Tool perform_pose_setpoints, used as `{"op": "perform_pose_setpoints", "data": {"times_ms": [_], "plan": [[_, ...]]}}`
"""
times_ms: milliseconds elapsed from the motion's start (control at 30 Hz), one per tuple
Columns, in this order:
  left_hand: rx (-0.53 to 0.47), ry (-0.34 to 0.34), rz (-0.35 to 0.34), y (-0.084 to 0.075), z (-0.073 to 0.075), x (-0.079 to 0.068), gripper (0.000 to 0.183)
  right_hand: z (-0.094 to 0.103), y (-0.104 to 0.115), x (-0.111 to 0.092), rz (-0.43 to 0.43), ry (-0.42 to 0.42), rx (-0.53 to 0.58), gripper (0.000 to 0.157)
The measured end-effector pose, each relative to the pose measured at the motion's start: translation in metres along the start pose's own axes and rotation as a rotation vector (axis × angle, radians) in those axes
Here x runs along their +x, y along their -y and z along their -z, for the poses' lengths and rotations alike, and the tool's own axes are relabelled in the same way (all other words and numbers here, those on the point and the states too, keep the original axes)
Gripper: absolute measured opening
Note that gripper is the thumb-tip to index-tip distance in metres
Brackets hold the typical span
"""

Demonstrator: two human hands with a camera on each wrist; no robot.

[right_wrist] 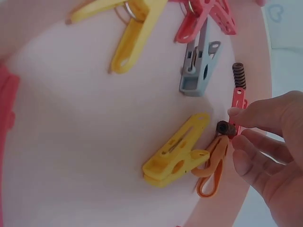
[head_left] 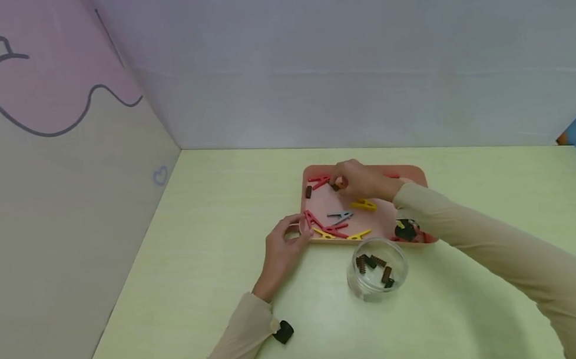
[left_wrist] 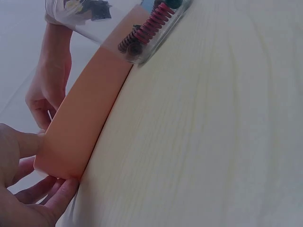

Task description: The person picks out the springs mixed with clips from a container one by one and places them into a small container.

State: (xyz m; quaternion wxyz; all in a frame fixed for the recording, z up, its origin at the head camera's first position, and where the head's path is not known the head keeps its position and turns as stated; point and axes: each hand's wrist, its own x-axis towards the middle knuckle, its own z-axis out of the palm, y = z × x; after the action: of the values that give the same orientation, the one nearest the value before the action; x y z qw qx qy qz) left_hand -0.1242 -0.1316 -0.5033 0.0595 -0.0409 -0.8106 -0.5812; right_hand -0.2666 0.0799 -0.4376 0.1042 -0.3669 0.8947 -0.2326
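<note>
My left hand (head_left: 285,249) grips the near left corner of a shallow orange-pink tray (left_wrist: 83,109), thumb at the rim and fingers low on the outside wall. Over the tray's far side, my right hand (head_left: 356,180) pinches a small dark coil spring (right_wrist: 226,127) between thumb and fingertips. An orange clothespin (right_wrist: 215,161) and a red clothespin (right_wrist: 238,99) lie right beside that spring. Another dark spring (right_wrist: 239,75) rests close to the tray wall. A yellow clothespin (right_wrist: 175,151) and a grey clothespin (right_wrist: 198,68) lie on the tray floor.
A clear round container (head_left: 376,270) holding several springs stands against the tray's near side. More red and yellow clothespins (head_left: 359,235) lie along the tray's near edge. Pale wood tabletop (head_left: 206,212) surrounds the tray, with a wall (head_left: 361,76) behind it.
</note>
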Motion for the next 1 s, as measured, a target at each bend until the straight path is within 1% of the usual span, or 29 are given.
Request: {"op": "perform_pose_setpoints", "data": {"times_ms": [167,300,500,800,1000], "plan": [[0.003,-0.002,-0.010,0.000,-0.002,0.000,0.040,-0.004,0.000,0.005,-0.019,0.001,0.005,0.021],[0.005,-0.005,-0.013,-0.001,-0.003,-0.001,0.040,-0.007,-0.002,0.009,-0.025,-0.006,-0.014,0.019],[-0.006,0.002,-0.010,0.000,-0.004,-0.002,0.039,-0.006,0.004,0.007,-0.052,0.008,-0.009,0.019],[0.000,0.017,-0.006,-0.002,-0.005,-0.002,0.040,-0.011,0.003,0.004,0.007,-0.008,-0.062,0.023],[-0.005,0.029,-0.013,-0.003,-0.005,-0.004,0.040,-0.013,0.001,0.002,0.015,0.010,-0.075,0.014]]}}
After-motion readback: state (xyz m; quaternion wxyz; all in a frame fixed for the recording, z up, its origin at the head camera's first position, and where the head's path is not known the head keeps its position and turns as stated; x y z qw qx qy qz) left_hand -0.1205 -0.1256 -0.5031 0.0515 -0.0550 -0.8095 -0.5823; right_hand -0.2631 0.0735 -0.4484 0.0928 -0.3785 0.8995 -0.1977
